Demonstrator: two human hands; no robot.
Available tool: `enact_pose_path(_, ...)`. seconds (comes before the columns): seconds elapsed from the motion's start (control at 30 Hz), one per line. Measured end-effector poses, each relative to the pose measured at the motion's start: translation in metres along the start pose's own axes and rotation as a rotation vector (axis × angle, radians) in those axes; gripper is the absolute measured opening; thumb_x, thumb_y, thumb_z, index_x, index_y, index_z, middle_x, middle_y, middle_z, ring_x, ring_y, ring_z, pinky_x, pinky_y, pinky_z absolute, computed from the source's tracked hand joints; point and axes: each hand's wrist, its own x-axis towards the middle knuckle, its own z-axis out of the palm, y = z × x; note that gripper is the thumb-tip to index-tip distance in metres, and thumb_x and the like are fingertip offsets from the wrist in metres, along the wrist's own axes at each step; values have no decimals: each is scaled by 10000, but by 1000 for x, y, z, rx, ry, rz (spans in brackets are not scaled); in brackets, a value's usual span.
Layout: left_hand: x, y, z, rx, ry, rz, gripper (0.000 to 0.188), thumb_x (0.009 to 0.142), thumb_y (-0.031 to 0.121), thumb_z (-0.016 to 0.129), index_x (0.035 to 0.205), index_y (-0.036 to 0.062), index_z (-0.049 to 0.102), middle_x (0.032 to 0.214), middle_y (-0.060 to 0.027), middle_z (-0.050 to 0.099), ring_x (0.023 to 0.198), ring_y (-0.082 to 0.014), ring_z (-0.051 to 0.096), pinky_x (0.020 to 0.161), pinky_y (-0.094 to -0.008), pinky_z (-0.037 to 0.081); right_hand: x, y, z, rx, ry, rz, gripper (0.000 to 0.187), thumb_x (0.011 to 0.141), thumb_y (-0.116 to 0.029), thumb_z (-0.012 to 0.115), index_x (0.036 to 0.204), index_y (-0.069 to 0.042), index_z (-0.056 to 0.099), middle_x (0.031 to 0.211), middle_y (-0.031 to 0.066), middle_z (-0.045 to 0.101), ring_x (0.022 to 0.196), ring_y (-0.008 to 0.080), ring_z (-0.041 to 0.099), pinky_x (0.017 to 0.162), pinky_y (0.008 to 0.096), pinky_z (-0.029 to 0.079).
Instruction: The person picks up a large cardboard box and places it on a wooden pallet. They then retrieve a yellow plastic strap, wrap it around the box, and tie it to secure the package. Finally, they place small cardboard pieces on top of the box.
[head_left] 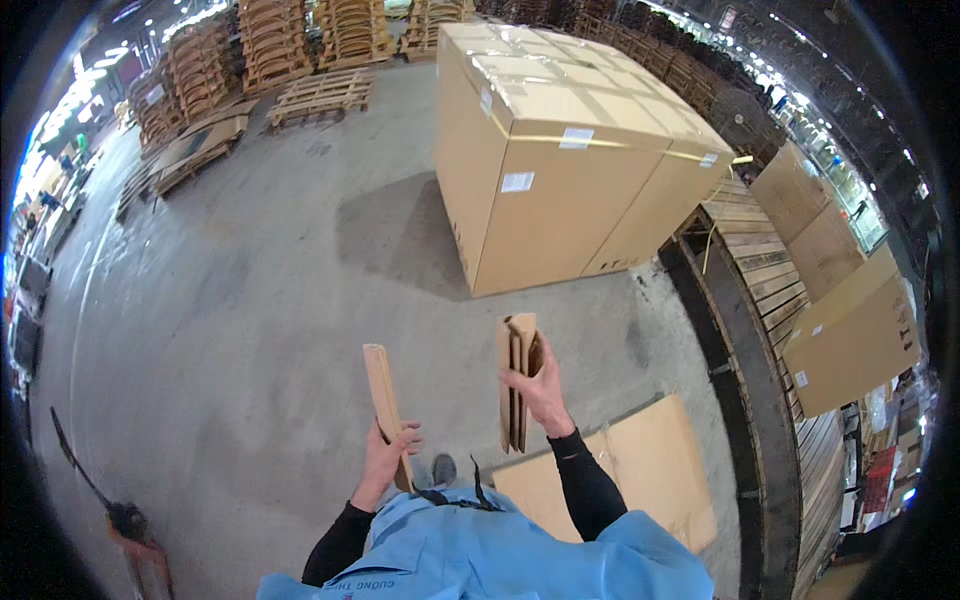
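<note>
My left hand [388, 448] is closed round the lower part of a long, narrow cardboard strip [382, 388], which stands up at a slight lean to the left. My right hand [546, 388] grips several folded cardboard strips [516, 400] pressed together side by side, their ends pointing up. The two hands are apart in front of my body, and the strips do not touch each other. Beneath my right forearm, a flat cardboard sheet [640, 465] lies on the floor. A large strapped cardboard carton [560, 200] stands ahead of my hands.
A slatted roller-style conveyor [765, 265] with a dark metal side runs along the right, carrying a carton [850, 335]. Stacked wooden pallets [275, 45] line the back, with a single pallet [322, 95] on the floor. A pallet jack's handle [125, 520] stands at the lower left.
</note>
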Motion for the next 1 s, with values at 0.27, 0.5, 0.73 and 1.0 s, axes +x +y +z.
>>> enact_pose_path(0.27, 254, 33, 12, 31, -56, 93, 413, 872, 179, 740, 1166, 27, 491, 942, -61, 631, 790, -137, 629, 634, -285, 550, 192, 7, -17, -445, -136, -121, 959, 695, -190, 855, 1485, -18, 339, 1330, 171, 546, 1240, 265, 529, 1056, 391, 424)
enact_pose_path(0.5, 431, 83, 19, -204, 11, 51, 254, 955, 269, 634, 1009, 62, 497, 812, -45, 553, 639, -125, 566, 548, -290, 512, 377, -65, -64, -942, -225, -297, 1008, 662, -259, 859, 1496, -41, 337, 1264, 223, 534, 1166, 391, 535, 971, 432, 462)
enact_pose_path(0.73, 565, 205, 73, -371, -182, 143, 315, 961, 321, 620, 1090, 53, 516, 893, -59, 579, 720, -163, 597, 635, -336, 532, 575, -137, -121, -1290, -289, -501, 930, 618, -214, 818, 1456, -105, 431, 1239, 203, 557, 1141, 381, 550, 1010, 472, 420)
enact_pose_path(1.0, 677, 306, 202, -772, -47, 186, 477, 955, 150, 631, 1360, 56, 398, 1264, -127, 569, 1163, -238, 580, 1005, -390, 471, 766, -110, -136, -1200, -260, -809, 1105, 593, -288, 918, 1501, -82, 324, 1504, 204, 349, 1347, 399, 382, 1151, 492, 305)
